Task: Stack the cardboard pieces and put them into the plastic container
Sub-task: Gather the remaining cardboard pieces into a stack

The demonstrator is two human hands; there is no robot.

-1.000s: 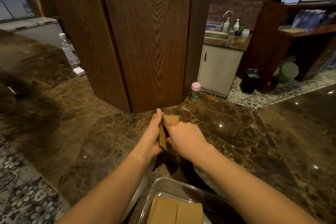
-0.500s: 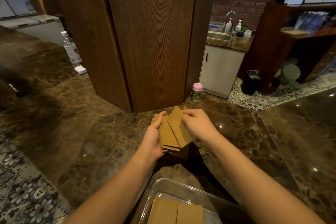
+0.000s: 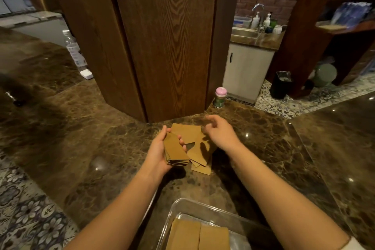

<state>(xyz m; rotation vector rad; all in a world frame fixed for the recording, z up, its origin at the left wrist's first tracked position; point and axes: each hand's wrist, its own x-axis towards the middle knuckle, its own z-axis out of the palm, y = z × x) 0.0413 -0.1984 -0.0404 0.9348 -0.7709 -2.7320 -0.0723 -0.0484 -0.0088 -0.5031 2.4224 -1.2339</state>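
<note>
The plastic container (image 3: pixel 172 215) sits nearest, at the bottom edge of the view on the marble counter (image 3: pixel 263 148), and already holds two cardboard stacks (image 3: pixel 199 236) lying flat side by side. Its walls are clear and thin; its far rim is the edge to clear when lowering a load in.

Beyond it, the left hand (image 3: pixel 160 152) grips a held stack (image 3: pixel 175 151) of cardboard pieces, thumb on top and fingers curled underneath. The right hand (image 3: pixel 220 134) hovers apart from it, fingers loosely bent and holding nothing. Under and just beside the held stack, loose pieces (image 3: pixel 194 142) lie fanned and overlapping on the counter.

Judged handling: the pieces look light, thin and stiff, and liable to slide over one another. Pinch across the flat faces near the short ends and square the edges before lifting.

Open counter lies to the right. Further back, the wooden pillar (image 3: pixel 166 46) limits reach, with a small pink-capped jar (image 3: pixel 220 97) just beside its base.
</note>
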